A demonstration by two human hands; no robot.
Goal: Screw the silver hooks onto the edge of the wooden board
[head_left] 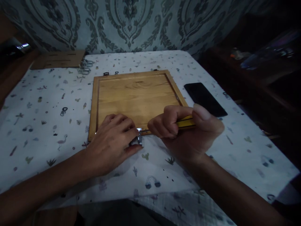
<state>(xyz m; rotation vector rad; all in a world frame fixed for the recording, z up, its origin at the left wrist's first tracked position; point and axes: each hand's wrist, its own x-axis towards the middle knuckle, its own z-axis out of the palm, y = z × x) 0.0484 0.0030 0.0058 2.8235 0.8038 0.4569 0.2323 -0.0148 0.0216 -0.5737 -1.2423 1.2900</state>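
A wooden panel (136, 97) with a raised frame lies flat on the patterned cloth. My left hand (113, 141) rests over its near edge, thumb and fingers closed on a small shiny metal fitting (139, 139); whether it is a hinge or a latch I cannot tell. My right hand (188, 131) is wrapped round the yellow-and-black handle of a screwdriver (186, 122). Its thin shaft points left toward the fitting along the near edge, and the tip's exact contact is too small to make out.
A black phone (205, 99) lies right of the panel. At the back left sit a slotted cardboard piece (58, 59) and a heap of metal parts (86, 66). Small dark fittings (106, 73) show at the panel's far edge. A patterned backdrop (129, 25) rises behind the table.
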